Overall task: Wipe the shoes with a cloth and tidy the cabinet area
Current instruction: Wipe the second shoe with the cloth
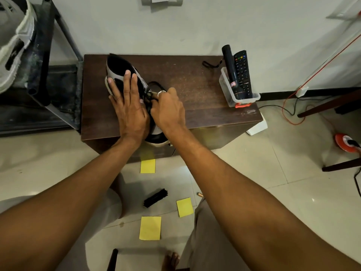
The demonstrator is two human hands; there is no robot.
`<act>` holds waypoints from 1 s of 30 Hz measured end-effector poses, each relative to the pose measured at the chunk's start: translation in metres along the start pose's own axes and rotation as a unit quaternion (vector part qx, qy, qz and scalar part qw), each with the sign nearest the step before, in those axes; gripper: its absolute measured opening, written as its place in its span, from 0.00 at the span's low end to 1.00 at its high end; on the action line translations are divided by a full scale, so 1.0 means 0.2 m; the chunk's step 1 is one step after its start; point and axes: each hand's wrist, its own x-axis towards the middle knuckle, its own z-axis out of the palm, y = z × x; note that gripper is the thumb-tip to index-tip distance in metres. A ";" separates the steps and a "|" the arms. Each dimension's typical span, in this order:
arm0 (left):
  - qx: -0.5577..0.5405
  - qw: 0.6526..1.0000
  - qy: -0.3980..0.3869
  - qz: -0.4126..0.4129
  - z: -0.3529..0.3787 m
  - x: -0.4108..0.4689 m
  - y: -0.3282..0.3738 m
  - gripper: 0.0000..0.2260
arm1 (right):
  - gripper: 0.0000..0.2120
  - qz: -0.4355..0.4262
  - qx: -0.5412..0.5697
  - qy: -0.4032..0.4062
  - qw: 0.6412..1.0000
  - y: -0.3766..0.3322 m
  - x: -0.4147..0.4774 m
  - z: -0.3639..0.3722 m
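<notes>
A black and grey shoe (119, 70) lies on the dark wooden cabinet top (195, 89), its heel toward the wall and its toe (156, 140) past the front edge. My left hand (127, 102) lies flat on the shoe's side with fingers spread, pressing it down. My right hand (168, 108) is closed at the shoe's laces, pinching something small and dark; a ring shows on one finger. No cloth is visible in either hand.
A clear plastic bin (228, 89) with a torch (231, 71) and a remote (243, 73) stands at the cabinet's right end. A black brush (155, 197) and yellow sheets (150, 228) lie on the tiled floor. A metal rack (48, 65) is left; cables (293, 108) are right.
</notes>
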 end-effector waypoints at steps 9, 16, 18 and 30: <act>0.023 0.999 -0.022 -0.023 -0.03 0.00 0.03 0.30 | 0.12 -0.036 -0.021 -0.167 0.985 0.05 0.02 -0.14; 0.013 0.995 -0.096 -0.019 -0.12 0.03 0.04 0.31 | 0.10 -0.019 0.059 -0.314 0.948 0.20 -0.01 -0.39; 0.007 0.992 -0.123 -0.025 -0.18 0.09 0.04 0.33 | 0.09 0.031 0.184 -0.274 0.943 0.26 -0.05 -0.39; -0.091 0.962 -0.169 -0.192 -0.37 0.22 0.11 0.48 | 0.14 0.061 0.277 -0.093 0.954 0.15 -0.03 -0.05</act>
